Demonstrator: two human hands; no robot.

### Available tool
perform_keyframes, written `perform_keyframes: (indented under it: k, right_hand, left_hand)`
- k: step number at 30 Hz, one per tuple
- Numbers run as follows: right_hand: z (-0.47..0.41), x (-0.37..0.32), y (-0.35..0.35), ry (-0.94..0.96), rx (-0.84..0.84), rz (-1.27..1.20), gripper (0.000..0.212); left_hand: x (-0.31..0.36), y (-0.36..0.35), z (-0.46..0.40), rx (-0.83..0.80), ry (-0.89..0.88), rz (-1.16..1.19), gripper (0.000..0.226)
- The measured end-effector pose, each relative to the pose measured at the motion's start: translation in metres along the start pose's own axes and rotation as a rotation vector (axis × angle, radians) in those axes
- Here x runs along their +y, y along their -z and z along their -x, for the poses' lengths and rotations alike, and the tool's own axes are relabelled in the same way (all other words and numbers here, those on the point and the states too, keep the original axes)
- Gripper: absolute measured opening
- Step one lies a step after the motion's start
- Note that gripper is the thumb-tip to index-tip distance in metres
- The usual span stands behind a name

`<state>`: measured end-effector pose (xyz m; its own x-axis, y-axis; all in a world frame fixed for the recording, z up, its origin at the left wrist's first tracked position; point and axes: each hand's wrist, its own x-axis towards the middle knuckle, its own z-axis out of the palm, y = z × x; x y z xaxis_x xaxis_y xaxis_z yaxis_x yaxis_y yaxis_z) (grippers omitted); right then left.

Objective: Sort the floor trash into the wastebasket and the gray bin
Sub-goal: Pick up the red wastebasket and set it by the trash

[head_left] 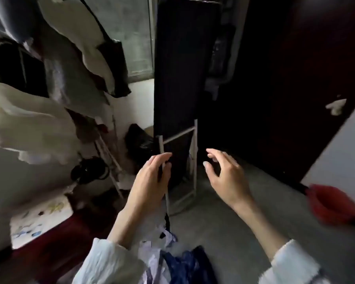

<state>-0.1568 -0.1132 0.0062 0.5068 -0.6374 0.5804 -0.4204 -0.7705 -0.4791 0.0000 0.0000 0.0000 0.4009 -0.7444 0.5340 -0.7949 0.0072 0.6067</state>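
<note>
My left hand (152, 179) is raised in front of a white metal rack (194, 160), fingers loosely spread and holding nothing that I can make out. My right hand (223, 175) hovers beside it with fingers gently curved and the palm empty. Below my wrists, white and dark blue plastic bags and crumpled wrappers (172, 261) lie in a heap on the grey floor (223, 222). A red round container (332, 203) shows at the right edge, blurred. No gray bin is in view.
A tall dark cabinet (184, 68) and a dark door (285, 89) stand ahead. Clothes hang on a rack (55, 78) at the left. Black shoes (90, 171) and a black bag (139, 142) sit by the wall. A patterned mat (41, 218) lies at the lower left.
</note>
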Motion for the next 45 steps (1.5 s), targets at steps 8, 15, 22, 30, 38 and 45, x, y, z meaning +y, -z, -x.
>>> perform_keyframes:
  k: [8,15,22,30,38,45]
  right_hand:
    - [0.021,0.172,0.097,-0.273,0.077,-0.021,0.039]
    - [0.043,0.307,0.187,-0.456,0.164,0.051,0.03]
    - [0.039,0.414,0.244,-0.655,0.242,0.084,0.03]
    - [-0.002,0.572,0.284,-0.829,0.229,0.159,0.028]
    - [-0.027,0.718,0.317,-0.982,0.16,0.214,0.031]
    - [-0.029,0.875,0.351,-1.146,0.17,0.138,0.029]
  left_hand:
    - [0.078,-0.176,-0.041,-0.174,0.042,0.131,0.028]
    - [0.157,-0.302,-0.089,-0.322,-0.041,0.22,0.029]
    - [0.207,-0.438,-0.157,-0.483,-0.109,0.295,0.026]
    - [0.234,-0.61,-0.229,-0.599,-0.07,0.325,0.029]
    - [0.267,-0.77,-0.28,-0.739,0.04,0.322,0.028]
    - [0.309,-0.918,-0.322,-0.856,0.077,0.303,0.025]
